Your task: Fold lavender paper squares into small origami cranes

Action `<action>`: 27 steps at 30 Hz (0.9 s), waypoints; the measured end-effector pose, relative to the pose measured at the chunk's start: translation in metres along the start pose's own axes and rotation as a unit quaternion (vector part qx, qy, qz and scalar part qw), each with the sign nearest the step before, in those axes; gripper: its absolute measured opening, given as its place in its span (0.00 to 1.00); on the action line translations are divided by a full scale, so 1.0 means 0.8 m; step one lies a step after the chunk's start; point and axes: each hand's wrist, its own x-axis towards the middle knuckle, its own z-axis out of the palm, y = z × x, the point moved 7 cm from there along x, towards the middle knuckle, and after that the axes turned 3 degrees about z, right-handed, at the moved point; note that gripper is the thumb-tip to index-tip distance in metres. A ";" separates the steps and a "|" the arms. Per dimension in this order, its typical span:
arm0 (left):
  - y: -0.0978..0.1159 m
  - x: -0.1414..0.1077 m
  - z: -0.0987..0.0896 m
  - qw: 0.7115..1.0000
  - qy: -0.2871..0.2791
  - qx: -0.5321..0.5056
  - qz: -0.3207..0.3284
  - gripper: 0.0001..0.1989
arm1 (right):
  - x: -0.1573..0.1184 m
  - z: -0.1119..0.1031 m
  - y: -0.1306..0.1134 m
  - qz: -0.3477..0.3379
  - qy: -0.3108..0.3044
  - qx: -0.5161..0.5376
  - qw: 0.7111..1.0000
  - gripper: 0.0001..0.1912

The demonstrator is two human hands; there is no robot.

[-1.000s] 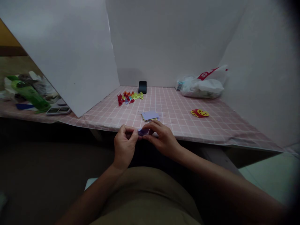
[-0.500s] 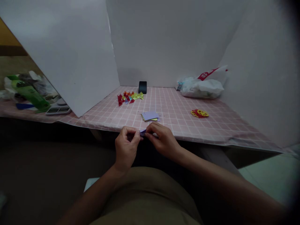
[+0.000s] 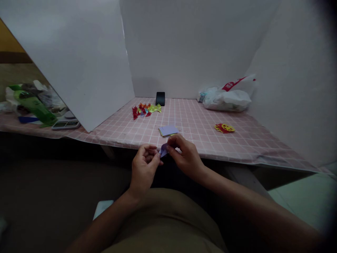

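A small folded piece of purple paper [image 3: 163, 150] is held between my two hands, just in front of the table's near edge. My left hand [image 3: 144, 165] pinches its lower left end between thumb and fingers. On the upper right side, my right hand [image 3: 185, 154] grips it with thumb and forefinger. Just beyond my hands lies a stack of square paper sheets [image 3: 168, 131], purple on top with yellow at the edge. Farther back is a cluster of folded paper pieces [image 3: 143, 109] in red, orange, yellow and some blue.
A dark phone [image 3: 160, 98] leans at the back wall. Red and yellow cut-out shapes [image 3: 224, 128] lie on the right, before a white plastic bag [image 3: 228, 98]. White panels enclose the pink checked table [image 3: 195, 119]. A scale [image 3: 65, 124] and green bottle [image 3: 35, 105] sit left.
The purple paper has tilted up and shows more of its surface. My right hand has risen slightly, and my left hand has shifted a little to the right and down.
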 end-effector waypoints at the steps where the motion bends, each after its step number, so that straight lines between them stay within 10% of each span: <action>1: -0.003 -0.001 0.002 1.000 -0.006 -0.017 -0.018 0.10 | -0.001 0.001 0.003 0.014 -0.001 0.012 1.000 0.06; 10: -0.018 -0.006 0.008 0.993 0.016 -0.107 -0.055 0.12 | -0.006 0.021 0.040 0.190 -0.041 0.197 0.961 0.06; 27: -0.007 -0.006 0.009 0.996 0.029 -0.081 -0.008 0.10 | -0.023 0.047 0.042 0.300 -0.037 0.410 0.860 0.12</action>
